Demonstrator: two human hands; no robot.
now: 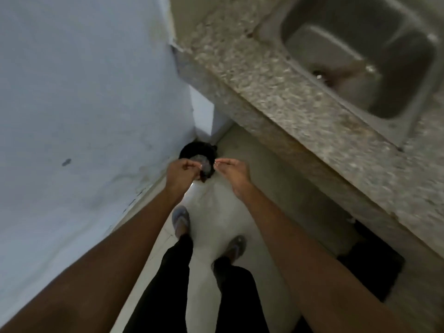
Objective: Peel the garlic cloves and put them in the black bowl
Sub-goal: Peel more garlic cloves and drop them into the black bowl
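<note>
I am standing and looking down at the floor. Both arms reach forward over a round black container (192,150) that sits in the floor corner against the wall. Something grey and crumpled (206,164) lies in it. My left hand (180,174) hovers at the container's near left rim, fingers curled in toward the thumb. My right hand (232,171) hovers at its right, fingers stretched out together and pointing left. The frame is blurred, and no garlic clove shows in either hand.
A speckled stone counter (276,92) runs along the right, with a steel sink (360,51) set in it. A pale wall (84,104) fills the left. My feet in slippers (181,221) stand on the light floor (216,212). A dark opening (370,260) lies under the counter.
</note>
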